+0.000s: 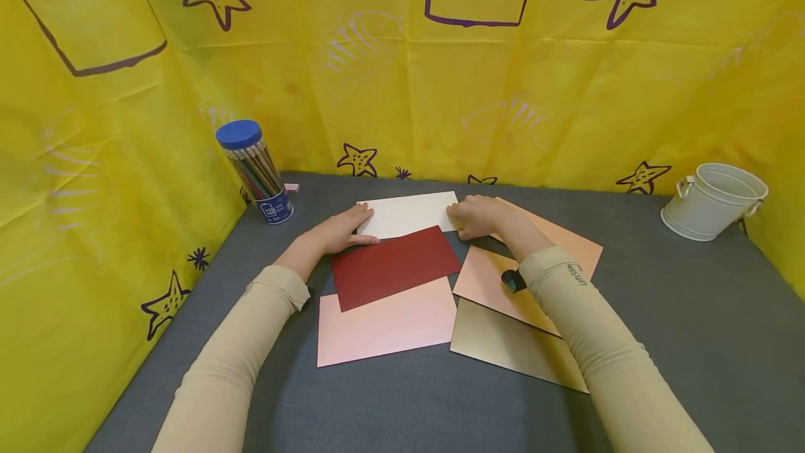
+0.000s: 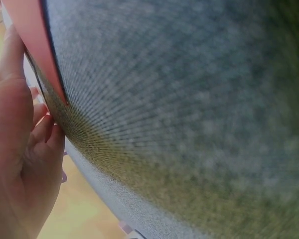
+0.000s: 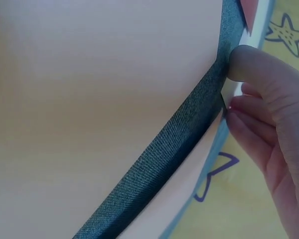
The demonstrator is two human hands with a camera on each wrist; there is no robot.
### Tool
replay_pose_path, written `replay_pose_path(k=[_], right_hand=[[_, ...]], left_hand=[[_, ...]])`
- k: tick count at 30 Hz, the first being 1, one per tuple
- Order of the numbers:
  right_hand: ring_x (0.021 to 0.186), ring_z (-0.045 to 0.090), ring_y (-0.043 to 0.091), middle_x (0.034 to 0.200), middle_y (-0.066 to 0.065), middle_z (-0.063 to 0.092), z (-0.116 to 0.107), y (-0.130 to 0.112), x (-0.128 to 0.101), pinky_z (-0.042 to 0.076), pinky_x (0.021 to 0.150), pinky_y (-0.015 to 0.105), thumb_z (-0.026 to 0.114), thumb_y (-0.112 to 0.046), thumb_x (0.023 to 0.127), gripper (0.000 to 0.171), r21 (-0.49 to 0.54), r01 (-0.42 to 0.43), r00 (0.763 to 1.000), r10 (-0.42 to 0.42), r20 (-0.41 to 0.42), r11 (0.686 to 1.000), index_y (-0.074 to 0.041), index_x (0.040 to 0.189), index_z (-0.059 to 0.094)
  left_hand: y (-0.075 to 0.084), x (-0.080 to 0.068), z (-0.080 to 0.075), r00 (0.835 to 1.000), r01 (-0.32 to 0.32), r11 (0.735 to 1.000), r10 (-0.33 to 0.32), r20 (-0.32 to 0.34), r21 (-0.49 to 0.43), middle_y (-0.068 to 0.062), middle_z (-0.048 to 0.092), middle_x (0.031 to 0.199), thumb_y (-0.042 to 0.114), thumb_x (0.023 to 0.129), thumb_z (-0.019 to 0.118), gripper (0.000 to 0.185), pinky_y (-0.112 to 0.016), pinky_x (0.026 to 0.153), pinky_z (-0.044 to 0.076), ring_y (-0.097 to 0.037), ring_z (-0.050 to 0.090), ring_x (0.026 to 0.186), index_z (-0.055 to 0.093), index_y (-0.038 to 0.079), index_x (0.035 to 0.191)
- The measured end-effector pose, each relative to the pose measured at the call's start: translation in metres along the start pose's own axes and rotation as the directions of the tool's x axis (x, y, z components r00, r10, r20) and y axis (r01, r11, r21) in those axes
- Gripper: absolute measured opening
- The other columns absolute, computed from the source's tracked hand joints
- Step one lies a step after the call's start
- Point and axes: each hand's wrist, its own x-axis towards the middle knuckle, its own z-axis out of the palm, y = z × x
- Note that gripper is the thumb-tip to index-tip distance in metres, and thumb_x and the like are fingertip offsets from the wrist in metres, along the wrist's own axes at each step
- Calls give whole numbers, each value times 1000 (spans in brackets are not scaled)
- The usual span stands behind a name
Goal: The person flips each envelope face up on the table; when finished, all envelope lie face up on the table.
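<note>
A person sits at a grey felt-covered counter [image 1: 660, 313] with yellow star-print cloth [image 1: 566, 89] hung around it like walls. Both hands are on one flat white paper sheet [image 1: 409, 214] that lies at the far end of a bunch of coloured sheets.

The left hand [image 1: 339, 231] lies flat at the white sheet's left end, fingers straight and close together, so it seems to hold that end still. The right hand [image 1: 476, 216] is at the sheet's right end with its fingers curled. In the right wrist view the thumb [image 3: 249, 62] and fingers seem to pinch the paper's edge, maybe to lift or slide it.

A dark red paper sheet [image 1: 393, 265] lies just in front of the white one and partly on top of a light pink paper sheet [image 1: 386, 324]. To the right are a peach paper sheet [image 1: 487, 282], another peach sheet [image 1: 575, 243] under the right arm, and a shiny tan paper sheet [image 1: 512, 344] at the bottom. They overlap like a spread-out pile, so each colour can be seen.

A clear tube of pencils with a blue lid [image 1: 254, 170] stands at the back left, well away from the hands. A small white metal bucket [image 1: 713, 201] stands far to the right
</note>
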Motion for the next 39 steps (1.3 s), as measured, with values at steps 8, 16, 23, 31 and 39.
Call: replay_pose_path(k=[8,16,23,31,39], right_hand=[[73,45,22,87,10,56,8,11,-14,33,66,34,64,-17,86,50,199,-40,994,59,-89,979,-6,135,57],[137,37,36,153,20,34,23,17,-19,32,110,48,67,-27,92,75,538,-95,969,202,-143,837,-2,152,30],[148,11,32,161,18,12,25,6,-14,14,116,50,64,-29,95,87,731,-138,955,286,-81,669,0,155,8],[148,10,33,161,17,10,28,3,-11,18,115,53,58,-18,98,82,887,-122,946,323,-32,445,-2,155,2],[148,7,34,162,13,11,26,7,-11,10,112,64,53,-6,99,78,969,-43,942,332,-41,243,-6,156,0]], left_hand=[[0,1,0,1000,2,1000,-2,-6,26,-13,13,162,50,94,58,82,-50,117,14,-30,9,148,23,7,155],[-2,3,2,1000,-8,999,9,-7,52,-13,13,162,52,94,57,84,-47,117,13,-28,9,148,22,6,155],[-4,4,3,1000,-3,999,4,-6,48,-13,13,162,53,94,56,85,-47,117,13,-29,9,148,21,6,155],[-3,3,4,1000,4,999,-4,-2,36,-13,13,162,53,94,56,85,-46,117,13,-28,9,148,20,6,156],[-3,3,3,1000,-4,999,4,-5,43,-14,13,162,52,94,56,85,-47,117,13,-29,9,148,21,5,155]])
